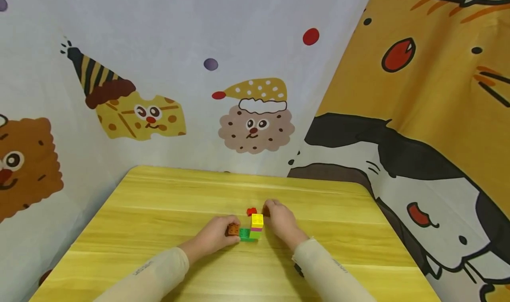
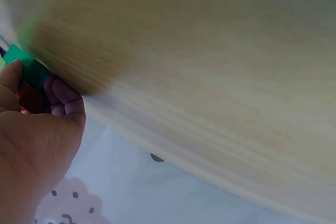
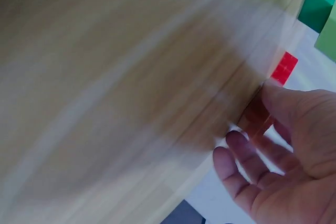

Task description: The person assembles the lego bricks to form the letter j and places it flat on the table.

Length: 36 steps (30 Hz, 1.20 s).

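My left hand (image 1: 213, 235) pinches an orange-brown toy brick (image 1: 233, 229) between thumb and fingers. That brick is at the left end of a green brick (image 1: 245, 234). On the green brick's right end stands a stack: a lime brick (image 1: 255, 234), a thin magenta layer (image 1: 256, 229) and a yellow brick (image 1: 257, 220) on top. My right hand (image 1: 280, 220) is just right of the stack, low over the table, fingers bent towards the thumb. In the right wrist view a dark red piece (image 3: 257, 115) shows between them, mostly hidden. Beyond the thumb lies a small red brick (image 3: 285, 68).
The wooden table (image 1: 167, 204) has its far edge close to a white cloth (image 1: 191, 156) printed with cartoon figures. An orange cloth with a cartoon animal hangs at the right. Something dark (image 1: 298, 269) shows beside the right sleeve.
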Available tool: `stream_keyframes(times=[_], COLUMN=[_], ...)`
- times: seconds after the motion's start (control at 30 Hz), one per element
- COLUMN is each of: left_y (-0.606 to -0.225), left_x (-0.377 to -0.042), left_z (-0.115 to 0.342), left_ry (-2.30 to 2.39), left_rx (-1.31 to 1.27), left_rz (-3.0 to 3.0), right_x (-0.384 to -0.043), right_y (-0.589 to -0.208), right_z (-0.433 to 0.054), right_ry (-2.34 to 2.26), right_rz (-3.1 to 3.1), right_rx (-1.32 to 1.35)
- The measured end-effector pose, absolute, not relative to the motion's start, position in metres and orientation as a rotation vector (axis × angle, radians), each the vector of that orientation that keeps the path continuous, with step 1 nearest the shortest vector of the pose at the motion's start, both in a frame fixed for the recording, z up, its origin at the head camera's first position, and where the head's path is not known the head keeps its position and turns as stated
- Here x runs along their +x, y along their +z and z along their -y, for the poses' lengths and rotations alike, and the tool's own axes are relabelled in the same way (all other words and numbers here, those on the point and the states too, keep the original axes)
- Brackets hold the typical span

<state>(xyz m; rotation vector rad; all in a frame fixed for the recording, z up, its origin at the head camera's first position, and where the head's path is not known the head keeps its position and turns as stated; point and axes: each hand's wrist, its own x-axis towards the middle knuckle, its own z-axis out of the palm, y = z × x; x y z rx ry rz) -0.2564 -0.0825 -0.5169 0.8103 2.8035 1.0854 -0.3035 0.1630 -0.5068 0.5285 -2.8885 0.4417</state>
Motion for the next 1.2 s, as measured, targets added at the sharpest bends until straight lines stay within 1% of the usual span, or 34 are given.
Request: stream_keyframes(times=[0.17,0.27,0.37,0.47,0.6,0.67,0.73,0.87,1.2], left_y=[-0.517,-0.517,-0.517,-0.517,-0.517,-0.517,-0.517,-0.516,-0.516], left_x=[-0.257,-0.257,-0.257,-0.258,-0.259,-0.259,-0.260,-0.260,-0.258], left_z=[0.083,0.083,0.083,0.083,0.083,0.083,0.083,0.083,0.084], left_ry=[1.084,1.095,1.104,1.115,1.130,1.129,1.126,1.125,1.114], left_rx=[0.798,0.794,0.795,0.797,0.813,0.826,0.833,0.827,0.870], left_rz=[-2.795,-2.790,-2.783,-2.773,-2.769,-2.771,-2.771,-2.769,-2.805], right_x=[-0.306,-0.306,-0.301,-0.291,-0.272,-0.265,-0.260,-0.256,-0.257], right_y=[-0.499,-0.484,-0.459,-0.433,-0.411,-0.408,-0.410,-0.414,-0.423], right_z=[-0.172,-0.179,-0.185,-0.187,-0.181,-0.176,-0.170,-0.161,-0.158], right_ry=[0.487,0.726,1.045,1.215,1.154,1.041,0.911,0.739,0.779], right_rz=[2.953,2.965,2.924,2.896,2.914,2.912,2.893,2.856,2.876], right_rx=[0.517,0.465,0.460,0.606,0.917,1.021,1.071,1.058,1.034])
